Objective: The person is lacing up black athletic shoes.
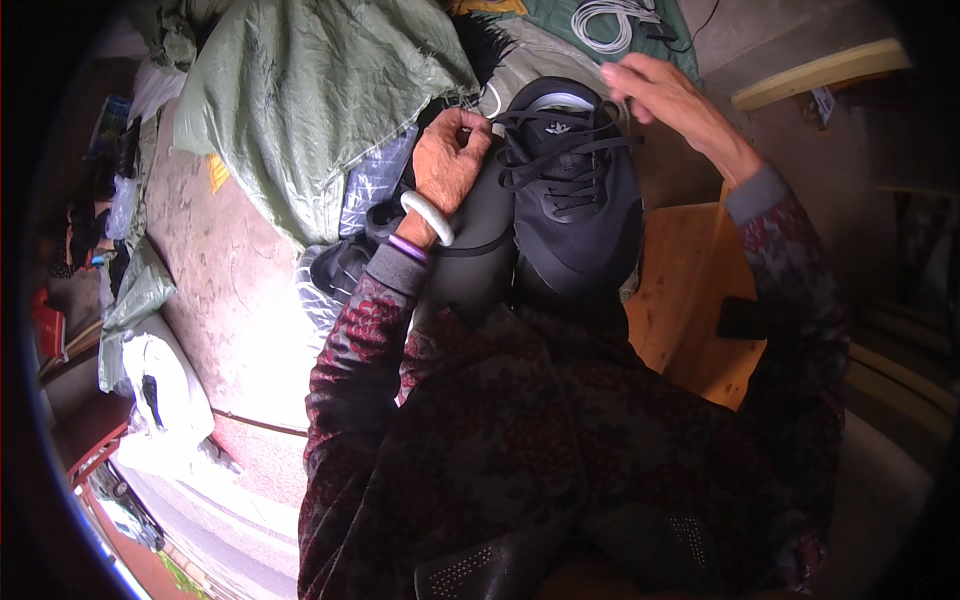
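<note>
A black lace-up sneaker (580, 230) rests on my lap, its heel opening facing away from me. Loose black laces (570, 145) cross its tongue, some of them untucked and trailing to the sides. My left hand (455, 160) is closed at the shoe's left edge, over my dark trouser leg, with a thin white loop (494, 100) by its fingertips. What it pinches is too small to tell. Beyond the shoe's right side, my right hand (660, 95) is raised with its fingers drawn together. Whatever is between those fingertips cannot be made out.
A grey-green woven sack (320, 100) stands at the far left, with dark shoes (340, 265) beside it. A wooden board (680, 270) with a dark flat object (742, 318) lies to the right. A coiled white cable (605, 25) sits at the far side.
</note>
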Motion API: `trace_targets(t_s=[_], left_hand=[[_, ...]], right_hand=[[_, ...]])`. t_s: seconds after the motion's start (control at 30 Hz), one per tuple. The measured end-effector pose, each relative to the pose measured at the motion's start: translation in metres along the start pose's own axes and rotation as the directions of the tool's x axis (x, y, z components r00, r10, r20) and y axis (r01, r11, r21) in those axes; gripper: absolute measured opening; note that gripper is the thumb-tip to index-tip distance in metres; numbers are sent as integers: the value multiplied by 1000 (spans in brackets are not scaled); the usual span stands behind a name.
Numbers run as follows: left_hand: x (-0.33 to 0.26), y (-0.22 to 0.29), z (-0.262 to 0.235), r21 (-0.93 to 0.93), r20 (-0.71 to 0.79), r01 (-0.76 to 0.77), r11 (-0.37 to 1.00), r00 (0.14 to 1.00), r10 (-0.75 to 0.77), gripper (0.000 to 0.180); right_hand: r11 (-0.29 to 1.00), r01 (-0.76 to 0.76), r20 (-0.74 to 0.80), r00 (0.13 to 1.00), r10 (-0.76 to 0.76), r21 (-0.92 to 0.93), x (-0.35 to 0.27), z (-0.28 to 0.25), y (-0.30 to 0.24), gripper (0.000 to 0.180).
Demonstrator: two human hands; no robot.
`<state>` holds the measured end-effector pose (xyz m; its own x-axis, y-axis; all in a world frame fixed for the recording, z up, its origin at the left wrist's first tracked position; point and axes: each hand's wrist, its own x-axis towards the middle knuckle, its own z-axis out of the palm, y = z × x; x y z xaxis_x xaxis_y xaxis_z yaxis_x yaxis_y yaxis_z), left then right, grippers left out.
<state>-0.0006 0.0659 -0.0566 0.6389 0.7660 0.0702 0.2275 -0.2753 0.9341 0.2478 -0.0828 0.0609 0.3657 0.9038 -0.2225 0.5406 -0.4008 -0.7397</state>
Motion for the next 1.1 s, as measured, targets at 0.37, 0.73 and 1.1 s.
trace_targets(t_s=[0.37,0.73,1.1], left_hand=[[-7,-1,-4,133,-101,-182,974,975,196,15],[-9,16,-17,551,4,-432,714,857,515,8],[-11,13,-24,575,46,-418,703,875,482,10]], right_hand=[[952,-232,488,866,109,200,33,28,-1,86],[803,-157,486,855,-181,575,90,53,50,43],[241,-167,228,940,-254,956,43,-49,45,43]])
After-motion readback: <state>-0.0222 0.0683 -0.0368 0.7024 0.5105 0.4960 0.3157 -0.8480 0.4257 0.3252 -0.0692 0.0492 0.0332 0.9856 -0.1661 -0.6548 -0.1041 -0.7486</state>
